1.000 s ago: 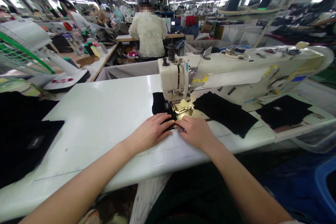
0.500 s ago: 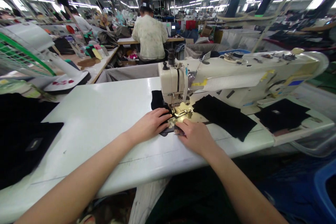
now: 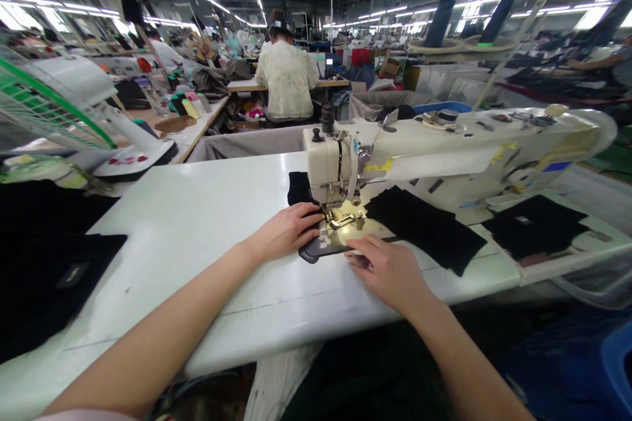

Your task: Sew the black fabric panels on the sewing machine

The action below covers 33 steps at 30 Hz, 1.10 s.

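Observation:
My left hand (image 3: 289,230) lies flat beside the needle of a cream sewing machine (image 3: 323,168), fingers stretched. Its fingertips touch a small black fabric piece (image 3: 298,188), which is partly hidden by the hand and the machine head. My right hand (image 3: 390,270) is at the front edge of the metal needle plate (image 3: 340,240), index finger pointing toward it and the other fingers curled. Something small, partly metallic, shows under those curled fingers; its kind cannot be made out. A lit presser foot (image 3: 344,218) stands between the two hands.
Black fabric pieces (image 3: 424,227) lie under the machine arm, with more black pieces (image 3: 536,223) at the right. Dark garments (image 3: 59,283) cover the table's left end. A white fan (image 3: 79,89) stands at left. A co-worker (image 3: 286,79) sits ahead, back turned.
My right hand has drawn back to the right, away from the presser foot, baring more of the needle plate. My left hand stays at the black fabric. The view has shifted slightly.

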### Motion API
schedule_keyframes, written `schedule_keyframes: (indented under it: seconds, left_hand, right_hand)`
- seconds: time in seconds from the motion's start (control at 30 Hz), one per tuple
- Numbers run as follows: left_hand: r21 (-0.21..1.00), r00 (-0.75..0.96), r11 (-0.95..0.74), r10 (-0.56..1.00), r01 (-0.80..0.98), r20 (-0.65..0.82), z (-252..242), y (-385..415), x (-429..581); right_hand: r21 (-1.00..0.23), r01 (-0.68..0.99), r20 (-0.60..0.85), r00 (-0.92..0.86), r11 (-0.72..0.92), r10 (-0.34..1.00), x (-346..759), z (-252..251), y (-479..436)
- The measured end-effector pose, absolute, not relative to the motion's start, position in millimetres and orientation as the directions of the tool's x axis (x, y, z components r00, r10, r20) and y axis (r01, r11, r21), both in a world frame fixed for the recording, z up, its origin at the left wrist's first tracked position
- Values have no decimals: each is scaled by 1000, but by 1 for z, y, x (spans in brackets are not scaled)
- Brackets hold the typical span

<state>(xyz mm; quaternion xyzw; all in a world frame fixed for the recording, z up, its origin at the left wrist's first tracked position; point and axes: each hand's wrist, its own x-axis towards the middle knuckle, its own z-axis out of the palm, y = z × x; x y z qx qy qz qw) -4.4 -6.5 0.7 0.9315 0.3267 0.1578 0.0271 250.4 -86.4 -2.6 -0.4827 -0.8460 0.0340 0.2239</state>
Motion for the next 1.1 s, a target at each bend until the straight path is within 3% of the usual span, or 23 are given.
schedule_keyframes:
  seconds: [0.13,0.27,0.47,0.57,0.83,0.97,1.1]
  left_hand:
    - [158,732,-782,621,603,280,-1,-5,-6]
    - [163,714,-764,642,624,279,-4,-8,-7]
    - [156,560,-604,790,781,251,-14,-13,-3]
    - [142,489,-517,851,844,193,-18,-16,-5]
    - [78,531,-546,833,834,152,-15,-52,-42]
    - [81,525,-537,840,839,136,-11,-69,-55]
    - [103,502,-517,853,850,140,-7,-78,-65]
  right_hand:
    - [-328,839,476,-250,434,843,272,2,-88]
    - [-297,943,544,41,147,838,308,6,-85]
    - [-203,969,425,215,-139,879,371,-15,-75]
    - [-200,968,407,222,-150,886,384,-19,-74]
    - [-242,969,570,187,-54,800,373,4,-84]
    - [-268,963,581,187,-31,792,361,14,-89]
    - [-320,946,742,216,52,635,350,25,-92]
